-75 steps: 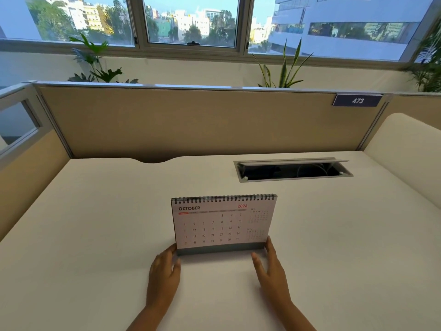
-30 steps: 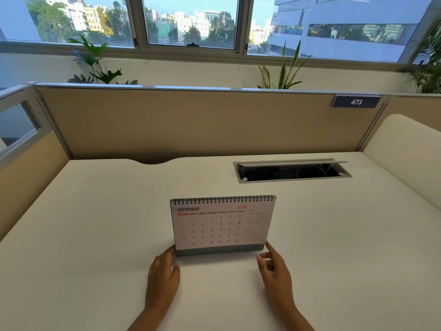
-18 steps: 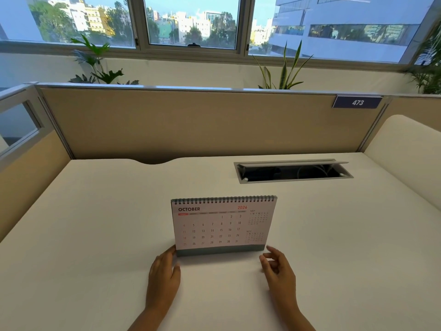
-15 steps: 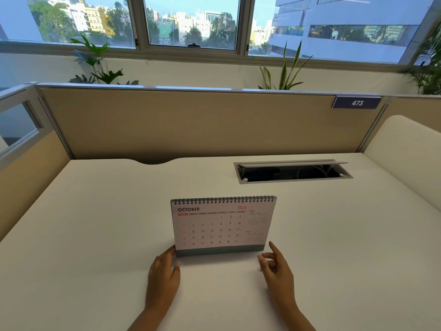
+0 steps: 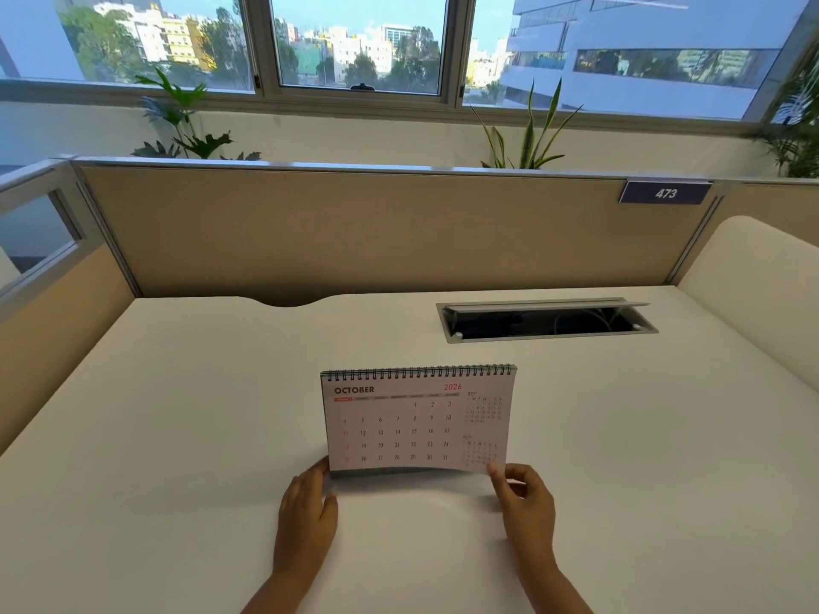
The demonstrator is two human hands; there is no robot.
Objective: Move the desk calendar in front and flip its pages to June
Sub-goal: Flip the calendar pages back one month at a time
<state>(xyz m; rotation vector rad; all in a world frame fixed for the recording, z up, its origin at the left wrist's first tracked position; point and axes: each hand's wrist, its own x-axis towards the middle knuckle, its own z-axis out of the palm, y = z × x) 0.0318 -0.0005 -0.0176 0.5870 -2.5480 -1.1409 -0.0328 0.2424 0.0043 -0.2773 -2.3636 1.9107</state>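
The spiral-bound desk calendar [image 5: 416, 418] stands upright on the white desk [image 5: 177, 436], close in front of me, showing the OCTOBER 2026 page. My left hand [image 5: 306, 520] rests flat on the desk with its fingertips against the calendar's lower left corner. My right hand [image 5: 527, 502] pinches the lower right corner of the October page, and that corner is lifted slightly off the grey base.
An open cable tray [image 5: 545, 321] is set into the desk at the back right. A beige partition [image 5: 376, 228] with a "473" plate [image 5: 664, 193] closes the back. A cream rounded panel [image 5: 753, 281] stands on the right. Plants line the window sill.
My right hand went from lying flat beside the calendar to curling its fingers and pinching the page's lower right corner, which now lifts. The left hand and calendar stayed put.
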